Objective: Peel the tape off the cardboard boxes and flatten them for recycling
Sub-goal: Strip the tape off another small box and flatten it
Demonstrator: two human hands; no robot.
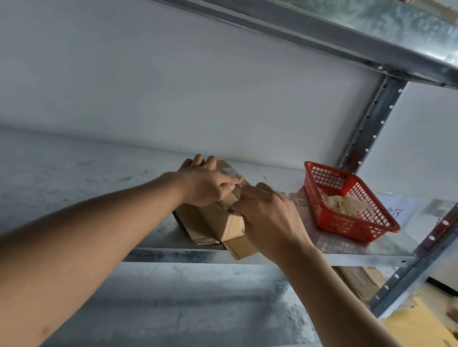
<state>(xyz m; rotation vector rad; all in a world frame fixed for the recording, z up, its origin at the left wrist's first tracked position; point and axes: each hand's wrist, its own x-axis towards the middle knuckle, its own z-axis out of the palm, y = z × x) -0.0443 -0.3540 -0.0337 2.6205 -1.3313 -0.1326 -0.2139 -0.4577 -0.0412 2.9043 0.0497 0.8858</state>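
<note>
Small cardboard box [225,216] sits on the middle galvanized metal shelf [75,182], near its front edge, partly collapsed, with loose flaps spread flat underneath toward the shelf lip. Both arms reach in from below, hands meet on top of the box. Left hand [209,183] lies over the box's far-left part, palm down, fingers curled over the far edge, index finger stretched out toward a white label [231,171] on the top face; it grips and steadies the box. Right hand [267,216] is at the box's right side, just beside the left hand, fingers bunched and curled at the top seam, looks like a pinch at the seam; the tape itself is too small and blurred to make out, so what it pinches can't be told. Box lies directly under and between the two hands, near end sticking out toward the camera. Red plastic mesh basket [360,228] stands to the right on the same shelf, apart from the box, holding a pale crumpled wad [342,202], likely tape. More cardboard [359,280] below right, on a lower level.
</note>
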